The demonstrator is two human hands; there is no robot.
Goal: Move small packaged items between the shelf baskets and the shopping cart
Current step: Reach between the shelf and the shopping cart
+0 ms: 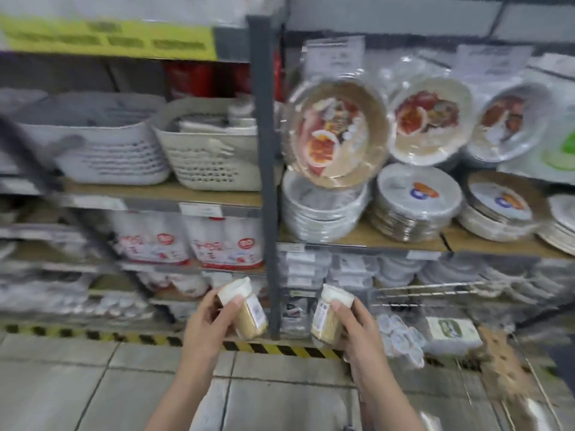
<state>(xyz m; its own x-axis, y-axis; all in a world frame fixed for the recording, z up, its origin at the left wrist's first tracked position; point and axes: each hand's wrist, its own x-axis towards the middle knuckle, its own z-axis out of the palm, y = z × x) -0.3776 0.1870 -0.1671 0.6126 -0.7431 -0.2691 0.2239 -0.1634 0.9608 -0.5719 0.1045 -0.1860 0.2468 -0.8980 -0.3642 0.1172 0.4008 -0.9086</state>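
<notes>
Head view: my left hand (pixel 209 318) grips one jar (pixel 244 309), my right hand (pixel 357 325) grips another jar (pixel 330 312), both held low before upright post (pixel 264 150). Step judged: carrying jars between cart (pixel 466 321), at right, and baskets (pixel 208 150), up left. Next move needs lift clear of shelf edge (pixel 161 194). Room open above floor; post stands between hands. Picture blurred.

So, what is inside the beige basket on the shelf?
Above the rim of the beige basket, flat white packets show, too blurred to identify. The wall hides whatever lies deeper.
</notes>
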